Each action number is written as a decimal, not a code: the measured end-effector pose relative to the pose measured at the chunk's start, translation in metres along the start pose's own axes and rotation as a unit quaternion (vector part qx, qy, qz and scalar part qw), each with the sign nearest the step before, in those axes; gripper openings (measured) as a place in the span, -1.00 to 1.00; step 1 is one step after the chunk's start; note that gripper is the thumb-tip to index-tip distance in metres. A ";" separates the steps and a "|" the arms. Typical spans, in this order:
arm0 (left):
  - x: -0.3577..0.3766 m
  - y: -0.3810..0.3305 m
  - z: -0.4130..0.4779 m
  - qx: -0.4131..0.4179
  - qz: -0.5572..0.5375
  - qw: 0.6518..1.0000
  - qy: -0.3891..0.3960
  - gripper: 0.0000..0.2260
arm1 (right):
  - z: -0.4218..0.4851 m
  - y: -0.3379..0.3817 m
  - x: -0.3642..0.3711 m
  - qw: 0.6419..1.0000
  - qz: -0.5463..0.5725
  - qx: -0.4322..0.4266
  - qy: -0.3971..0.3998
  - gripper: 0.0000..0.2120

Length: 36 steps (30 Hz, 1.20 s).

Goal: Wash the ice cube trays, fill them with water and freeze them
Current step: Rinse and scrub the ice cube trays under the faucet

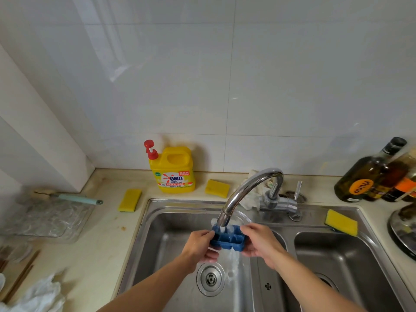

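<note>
A pale bench (105, 221) runs along the tiled wall and carries a steel double sink (180, 202). On the bench's left end lies a clear plastic tray (51, 219). At the bench's back edge, behind the sink's left corner, stands a yellow detergent bottle (173, 172) with a red pump. Dark glass bottles (364, 174) crowd the back right corner. The curved chrome faucet (247, 188) rises from the sink's rear rim and arcs over the left basin. Under its spout, above that basin, both hands hold a blue ice cube tray (227, 240) roughly level. The left hand (200, 246) grips the tray's left end with fingers curled beneath and thumb on top. The right hand (258, 239) clamps the right end the same way. Water seems to pour into the tray's far compartments and spill off below, though the splash blurs it. Three yellow sponges sit about: one (130, 199) left of the sink, one (217, 188) beside the detergent, one (341, 222) on the sink's right rear rim.
</note>
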<state>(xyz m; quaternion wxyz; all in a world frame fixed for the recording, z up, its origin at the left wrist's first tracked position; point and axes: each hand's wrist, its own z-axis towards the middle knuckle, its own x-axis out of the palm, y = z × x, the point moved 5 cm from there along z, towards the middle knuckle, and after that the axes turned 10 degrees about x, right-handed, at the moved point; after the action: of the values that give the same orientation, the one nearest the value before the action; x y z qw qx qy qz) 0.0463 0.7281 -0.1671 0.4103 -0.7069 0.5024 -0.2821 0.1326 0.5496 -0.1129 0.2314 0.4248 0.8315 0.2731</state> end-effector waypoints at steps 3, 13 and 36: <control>0.007 0.001 -0.002 -0.033 -0.013 0.999 0.028 -0.66 | -0.002 0.003 -0.004 1.000 -0.007 -0.021 -0.018 -0.89; 0.023 0.001 0.003 -0.032 -0.044 0.997 0.045 -0.80 | -0.010 0.014 -0.007 0.992 -0.081 -0.090 -0.043 -0.87; 0.034 -0.010 0.004 -0.038 -0.152 0.988 -0.012 -0.78 | -0.005 0.012 -0.007 0.998 0.000 -0.058 -0.031 -0.88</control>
<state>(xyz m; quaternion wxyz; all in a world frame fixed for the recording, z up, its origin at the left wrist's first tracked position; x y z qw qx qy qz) 0.0657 0.6990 -0.1607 0.3415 -0.7936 0.3943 -0.3132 0.1400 0.5485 -0.1006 0.2811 0.4193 0.8066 0.3073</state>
